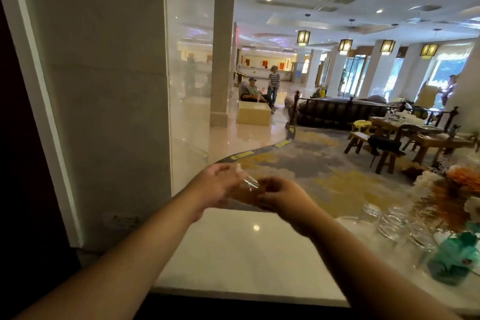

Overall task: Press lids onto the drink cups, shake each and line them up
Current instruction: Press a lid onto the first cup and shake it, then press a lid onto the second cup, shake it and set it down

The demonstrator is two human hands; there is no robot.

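Hands meet above the far edge of the white table point(241, 249), both closed around one clear drink cup point(246, 191) that holds an amber liquid. The left hand point(218, 184) wraps the cup from the left and the right hand point(281, 196) grips it from the right, so most of the cup is hidden; only a tilted, blurred strip of its clear wall shows between them. Whether a lid is on it cannot be told.

To the right on the table stands a cluster of empty clear glasses point(397, 226), well apart from the hands. Just beside them, at the right edge, is a flower arrangement point(452, 189) of white and orange blooms, with teal wrapping point(457, 260) below it.

A pale wall panel point(104, 112) rises close on the left. Beyond the table lies a patterned carpet point(311, 163), with wooden stools and tables point(389, 143) further right. Two people point(262, 88) are by a pillar point(222, 60) deep in the lobby.
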